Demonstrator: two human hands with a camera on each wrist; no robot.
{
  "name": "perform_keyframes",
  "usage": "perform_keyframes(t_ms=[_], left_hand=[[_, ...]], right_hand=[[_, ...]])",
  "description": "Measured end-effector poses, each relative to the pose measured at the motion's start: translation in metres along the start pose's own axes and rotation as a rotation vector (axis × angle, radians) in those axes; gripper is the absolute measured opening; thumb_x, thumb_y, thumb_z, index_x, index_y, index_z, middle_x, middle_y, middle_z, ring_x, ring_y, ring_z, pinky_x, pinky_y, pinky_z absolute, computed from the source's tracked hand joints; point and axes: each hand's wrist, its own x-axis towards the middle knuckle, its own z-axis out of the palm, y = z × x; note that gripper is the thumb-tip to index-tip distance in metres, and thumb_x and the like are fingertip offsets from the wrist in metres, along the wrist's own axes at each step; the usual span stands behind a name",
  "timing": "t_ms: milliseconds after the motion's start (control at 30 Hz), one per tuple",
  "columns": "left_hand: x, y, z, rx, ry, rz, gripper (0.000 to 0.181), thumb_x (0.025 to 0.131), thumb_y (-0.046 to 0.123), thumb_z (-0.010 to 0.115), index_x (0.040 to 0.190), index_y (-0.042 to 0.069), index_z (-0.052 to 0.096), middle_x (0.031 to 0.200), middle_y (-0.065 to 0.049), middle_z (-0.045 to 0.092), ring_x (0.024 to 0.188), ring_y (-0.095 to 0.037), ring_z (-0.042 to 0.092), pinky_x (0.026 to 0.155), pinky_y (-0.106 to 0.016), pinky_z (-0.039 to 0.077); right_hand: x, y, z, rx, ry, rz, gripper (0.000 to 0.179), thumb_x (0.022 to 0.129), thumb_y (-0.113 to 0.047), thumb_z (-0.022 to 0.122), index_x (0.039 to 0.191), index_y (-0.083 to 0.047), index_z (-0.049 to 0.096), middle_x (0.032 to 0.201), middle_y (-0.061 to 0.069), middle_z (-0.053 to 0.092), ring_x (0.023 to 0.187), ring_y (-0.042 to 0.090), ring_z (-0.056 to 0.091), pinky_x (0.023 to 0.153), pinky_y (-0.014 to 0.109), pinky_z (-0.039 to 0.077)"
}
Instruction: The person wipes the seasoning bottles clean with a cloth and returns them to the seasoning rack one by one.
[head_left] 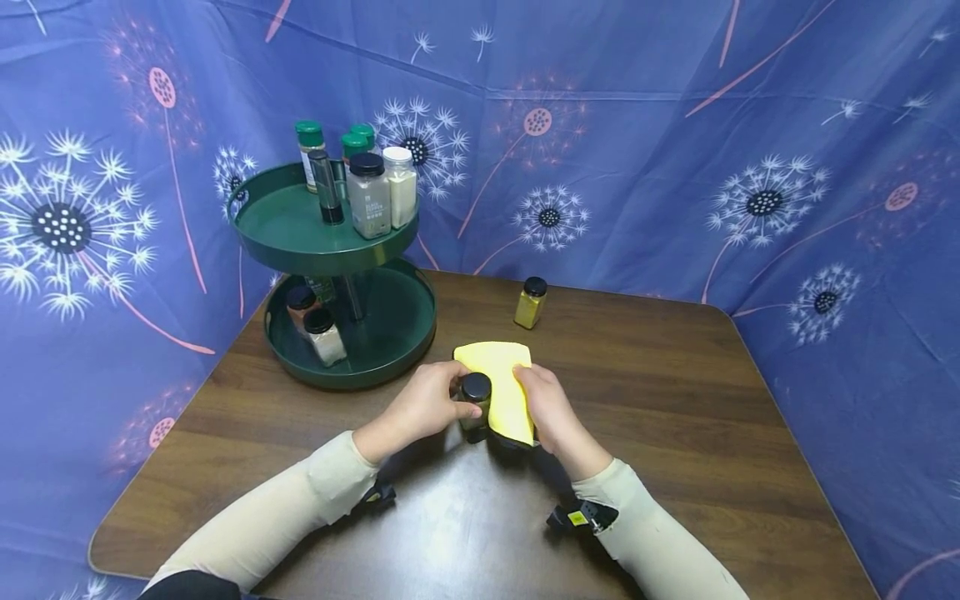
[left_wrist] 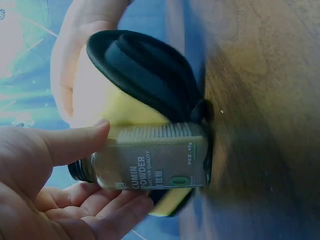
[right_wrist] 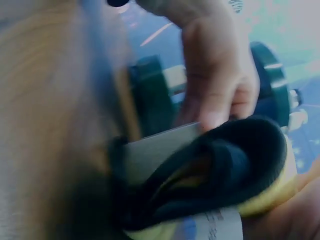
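A clear jar with a black lid (head_left: 476, 386), labelled cumin powder (left_wrist: 145, 155), stands upright at the middle of the table. My left hand (head_left: 431, 398) holds it, thumb on one side and fingers on the other. Against its right side lies a folded cloth (head_left: 501, 375), yellow on one face, with a black band or lining (left_wrist: 150, 70) along its lower edge. The cloth's right edge is gripped by my right hand (head_left: 551, 412); most of those fingers are hidden behind it. A white printed label (right_wrist: 220, 225) shows beneath the cloth in the right wrist view.
At the left stands a green two-tier round rack (head_left: 300, 265). Several spice bottles, including a grey jar (head_left: 369, 200), are on its upper tier; others, including a white one (head_left: 326, 340), sit below. A yellow jar (head_left: 530, 304) stands near the table's back edge.
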Motion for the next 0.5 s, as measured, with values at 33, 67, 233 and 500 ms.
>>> perform_keyframes(t_ms=[33,67,233,500], left_hand=[[0.0,0.0,0.0,-0.005,-0.002,0.001,0.04,0.074,0.029,0.094,0.104,0.015,0.072,0.081,0.006,0.066,0.071,-0.011,0.055,0.064,-0.029,0.045],[0.0,0.001,0.001,-0.007,-0.002,0.002,0.039,0.074,0.028,0.093,0.104,0.015,0.072,0.082,0.006,0.065,0.071,-0.011,0.055,0.064,-0.029,0.045],[0.0,0.003,0.0,-0.014,-0.004,0.0,0.039,0.076,0.027,0.093,0.106,0.014,0.071,0.085,0.007,0.068,0.075,-0.014,0.06,0.067,-0.03,0.048],[0.0,0.002,0.0,-0.023,-0.002,-0.017,0.04,0.074,0.026,0.093,0.106,0.014,0.073,0.089,0.006,0.07,0.081,-0.013,0.063,0.071,-0.032,0.05]], right_hand=[[-0.003,-0.004,-0.001,0.031,0.011,-0.01,0.035,0.105,-0.027,0.046,0.11,0.004,0.061,0.078,0.005,0.065,0.065,0.017,0.064,0.059,0.033,0.053],[-0.005,-0.008,-0.003,0.059,0.026,-0.018,0.035,0.104,-0.027,0.047,0.109,0.004,0.061,0.077,0.005,0.065,0.065,0.018,0.064,0.059,0.034,0.054],[-0.009,-0.021,-0.008,0.13,0.053,-0.025,0.035,0.103,-0.029,0.048,0.11,0.003,0.062,0.078,0.005,0.068,0.065,0.019,0.067,0.059,0.035,0.056],[0.008,0.009,-0.001,-0.071,-0.015,0.051,0.036,0.106,-0.027,0.042,0.111,0.003,0.061,0.076,0.003,0.063,0.064,0.015,0.062,0.058,0.031,0.052]])
